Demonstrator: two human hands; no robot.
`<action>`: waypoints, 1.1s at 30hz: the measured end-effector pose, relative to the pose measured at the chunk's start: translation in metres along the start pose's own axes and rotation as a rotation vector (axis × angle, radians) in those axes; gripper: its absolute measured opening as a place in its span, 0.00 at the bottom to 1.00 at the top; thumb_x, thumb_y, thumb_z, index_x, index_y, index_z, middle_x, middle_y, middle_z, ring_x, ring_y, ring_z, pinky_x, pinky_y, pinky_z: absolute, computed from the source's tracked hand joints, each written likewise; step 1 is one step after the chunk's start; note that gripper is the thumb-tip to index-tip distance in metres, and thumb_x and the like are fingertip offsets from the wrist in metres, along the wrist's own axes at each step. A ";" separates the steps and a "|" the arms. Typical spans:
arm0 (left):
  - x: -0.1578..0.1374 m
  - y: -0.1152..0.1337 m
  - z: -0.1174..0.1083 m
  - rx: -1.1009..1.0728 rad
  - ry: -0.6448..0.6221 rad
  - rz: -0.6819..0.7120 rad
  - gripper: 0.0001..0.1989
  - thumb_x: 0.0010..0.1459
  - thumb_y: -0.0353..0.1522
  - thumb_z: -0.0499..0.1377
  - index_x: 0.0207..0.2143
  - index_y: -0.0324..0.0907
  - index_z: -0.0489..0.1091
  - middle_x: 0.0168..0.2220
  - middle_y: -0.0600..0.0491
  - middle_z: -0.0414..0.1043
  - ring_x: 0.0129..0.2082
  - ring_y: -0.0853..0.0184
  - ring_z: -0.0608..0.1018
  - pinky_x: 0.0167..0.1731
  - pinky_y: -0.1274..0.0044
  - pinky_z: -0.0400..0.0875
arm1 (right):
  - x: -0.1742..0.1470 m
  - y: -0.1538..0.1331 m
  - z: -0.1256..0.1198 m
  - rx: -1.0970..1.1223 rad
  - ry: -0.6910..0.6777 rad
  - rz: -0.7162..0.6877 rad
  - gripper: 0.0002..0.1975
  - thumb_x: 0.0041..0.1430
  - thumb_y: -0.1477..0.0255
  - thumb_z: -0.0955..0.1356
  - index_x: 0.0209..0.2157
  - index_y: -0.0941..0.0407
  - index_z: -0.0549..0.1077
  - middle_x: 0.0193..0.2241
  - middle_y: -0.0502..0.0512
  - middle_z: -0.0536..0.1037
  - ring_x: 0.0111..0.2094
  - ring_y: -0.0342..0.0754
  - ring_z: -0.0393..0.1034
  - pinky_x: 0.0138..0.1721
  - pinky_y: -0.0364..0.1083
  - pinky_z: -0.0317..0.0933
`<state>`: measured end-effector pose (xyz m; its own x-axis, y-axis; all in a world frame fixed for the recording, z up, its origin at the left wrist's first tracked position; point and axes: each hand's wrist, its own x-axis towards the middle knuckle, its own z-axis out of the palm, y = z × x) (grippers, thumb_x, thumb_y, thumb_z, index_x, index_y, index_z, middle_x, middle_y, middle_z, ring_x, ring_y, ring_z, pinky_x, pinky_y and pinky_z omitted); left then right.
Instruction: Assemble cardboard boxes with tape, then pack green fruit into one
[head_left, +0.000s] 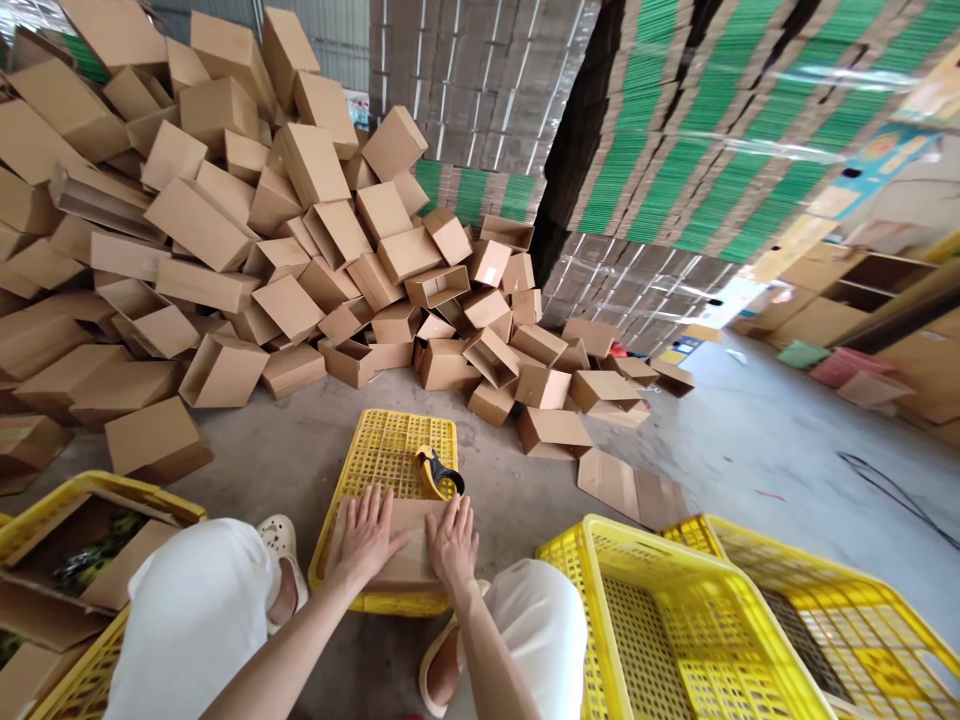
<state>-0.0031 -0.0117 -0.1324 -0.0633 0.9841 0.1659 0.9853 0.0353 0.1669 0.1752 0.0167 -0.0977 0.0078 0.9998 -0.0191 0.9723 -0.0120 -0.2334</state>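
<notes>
Between my knees, a small brown cardboard box (pixel 409 540) rests on an overturned yellow plastic crate (pixel 397 430). My left hand (pixel 367 538) lies flat on the left part of the box top, fingers stretched out. On the right part, my right hand (pixel 452 545) presses with its fingers extended. Just beyond the box, a yellow and black tape dispenser (pixel 435 472) sits on the crate's lattice. Neither hand grips anything.
A big heap of cardboard boxes (pixel 300 250) covers the floor ahead. Yellow crates (pixel 675 620) stand at my right. At my left, another yellow crate (pixel 161 490) holds an open carton (pixel 56 590) with something green inside. Flattened carton stacks (pixel 675 130) rise behind.
</notes>
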 end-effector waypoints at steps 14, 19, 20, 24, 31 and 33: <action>-0.006 0.005 0.003 -0.060 0.067 0.133 0.36 0.72 0.50 0.49 0.76 0.44 0.54 0.75 0.41 0.56 0.75 0.48 0.60 0.70 0.50 0.57 | -0.022 0.003 0.022 -0.071 0.086 -0.248 0.30 0.78 0.59 0.55 0.76 0.48 0.50 0.76 0.60 0.51 0.77 0.63 0.43 0.71 0.74 0.42; -0.012 -0.005 -0.002 -0.059 0.031 0.110 0.35 0.72 0.50 0.50 0.75 0.47 0.54 0.76 0.44 0.53 0.75 0.48 0.59 0.70 0.49 0.56 | -0.041 -0.001 0.015 -0.059 0.070 -0.274 0.29 0.77 0.58 0.56 0.75 0.44 0.51 0.76 0.56 0.52 0.77 0.65 0.44 0.70 0.74 0.42; -0.013 -0.007 -0.002 -0.056 0.023 0.102 0.35 0.72 0.50 0.50 0.75 0.47 0.55 0.76 0.44 0.52 0.75 0.48 0.59 0.70 0.48 0.56 | -0.045 -0.002 0.013 -0.055 0.064 -0.277 0.29 0.77 0.57 0.57 0.75 0.43 0.52 0.76 0.55 0.52 0.77 0.65 0.44 0.70 0.75 0.42; -0.020 -0.017 -0.003 -0.041 0.013 0.072 0.34 0.71 0.49 0.50 0.74 0.46 0.57 0.77 0.43 0.51 0.76 0.49 0.58 0.70 0.49 0.55 | -0.059 -0.002 0.006 -0.043 0.048 -0.295 0.28 0.76 0.57 0.59 0.74 0.40 0.54 0.76 0.55 0.53 0.76 0.68 0.46 0.69 0.77 0.43; -0.043 -0.027 0.004 -0.015 0.136 0.081 0.30 0.73 0.42 0.49 0.74 0.48 0.59 0.75 0.44 0.56 0.75 0.50 0.60 0.70 0.53 0.59 | -0.087 -0.011 0.012 -0.050 0.088 -0.358 0.30 0.75 0.60 0.62 0.74 0.35 0.54 0.76 0.52 0.54 0.75 0.68 0.50 0.68 0.75 0.50; -0.052 -0.023 0.006 -0.005 0.144 0.100 0.28 0.73 0.37 0.49 0.73 0.50 0.60 0.74 0.46 0.59 0.74 0.51 0.62 0.69 0.52 0.61 | -0.092 -0.019 0.017 -0.036 0.062 -0.394 0.30 0.75 0.62 0.62 0.74 0.36 0.53 0.75 0.51 0.55 0.75 0.68 0.51 0.68 0.75 0.51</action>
<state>-0.0211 -0.0631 -0.1503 0.0126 0.9476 0.3191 0.9870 -0.0628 0.1477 0.1521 -0.0758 -0.1079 -0.3541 0.9270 0.1239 0.9113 0.3718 -0.1771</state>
